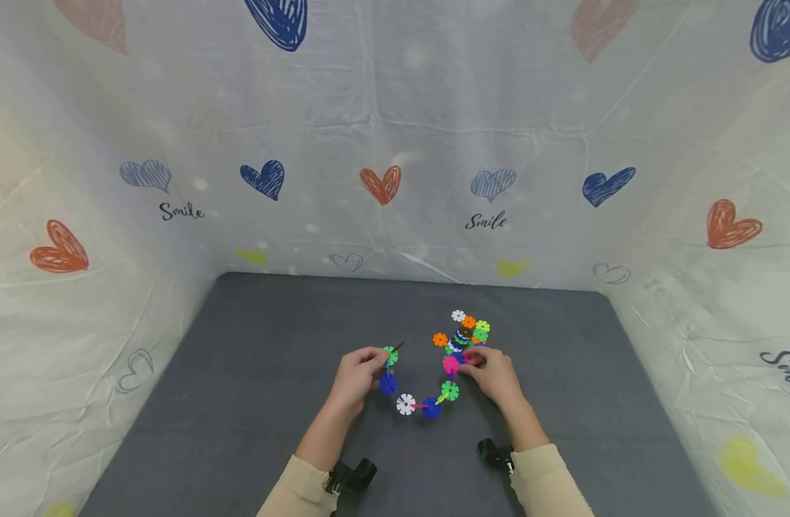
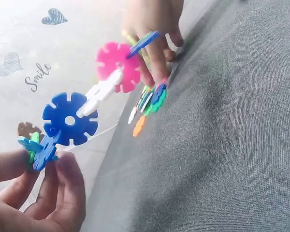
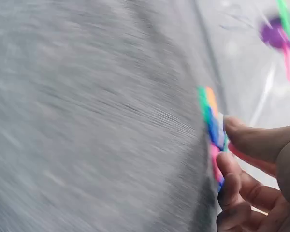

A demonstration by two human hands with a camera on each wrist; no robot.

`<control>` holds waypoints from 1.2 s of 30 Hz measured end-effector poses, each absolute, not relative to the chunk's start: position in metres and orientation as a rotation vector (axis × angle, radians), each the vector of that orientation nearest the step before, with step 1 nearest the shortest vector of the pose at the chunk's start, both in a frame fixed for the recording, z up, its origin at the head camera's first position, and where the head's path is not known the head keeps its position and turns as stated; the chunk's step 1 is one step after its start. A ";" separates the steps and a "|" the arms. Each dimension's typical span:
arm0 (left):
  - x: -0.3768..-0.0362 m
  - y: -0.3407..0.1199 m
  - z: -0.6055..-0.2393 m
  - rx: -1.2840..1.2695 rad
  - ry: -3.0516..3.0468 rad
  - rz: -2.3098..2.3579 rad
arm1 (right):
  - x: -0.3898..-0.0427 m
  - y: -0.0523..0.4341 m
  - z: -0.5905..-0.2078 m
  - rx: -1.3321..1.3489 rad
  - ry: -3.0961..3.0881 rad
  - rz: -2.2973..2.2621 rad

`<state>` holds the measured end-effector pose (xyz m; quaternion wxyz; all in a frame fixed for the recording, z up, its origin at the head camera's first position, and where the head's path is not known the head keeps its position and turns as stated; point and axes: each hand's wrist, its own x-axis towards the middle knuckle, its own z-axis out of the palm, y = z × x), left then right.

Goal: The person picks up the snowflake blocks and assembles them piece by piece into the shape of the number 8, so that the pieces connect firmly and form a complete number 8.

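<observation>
A chain of notched plastic discs (image 1: 406, 404) in several colours hangs in a curve between the two hands. My left hand (image 1: 358, 377) pinches its left end, by a green disc (image 1: 391, 355); a blue disc (image 2: 70, 119) and a pink disc (image 2: 119, 67) follow along it in the left wrist view. My right hand (image 1: 496, 375) is at the near edge of a heap of loose discs (image 1: 469, 322), thumb and fingers around a pink disc (image 3: 251, 158) seen edge-on. Blur in the right wrist view hides the exact contact.
A dark grey cloth (image 1: 285, 337) covers the table. White curtains (image 1: 427, 143) printed with hearts stand behind it and at both sides. Black wrist cameras (image 1: 356, 474) sit at the cuffs of the beige sleeves (image 1: 550, 481). An orange disc (image 1: 439, 339) lies left of the heap.
</observation>
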<state>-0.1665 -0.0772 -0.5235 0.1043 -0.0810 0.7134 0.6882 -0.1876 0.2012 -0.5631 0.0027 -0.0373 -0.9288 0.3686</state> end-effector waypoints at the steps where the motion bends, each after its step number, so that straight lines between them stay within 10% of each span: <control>1: -0.168 -0.077 -0.524 -0.268 2.092 2.046 | -0.188 0.199 -0.565 -0.113 -2.947 1.127; 36: -0.163 -0.069 -0.519 -0.122 1.940 2.097 | -0.180 0.190 -0.540 -0.158 -2.661 1.442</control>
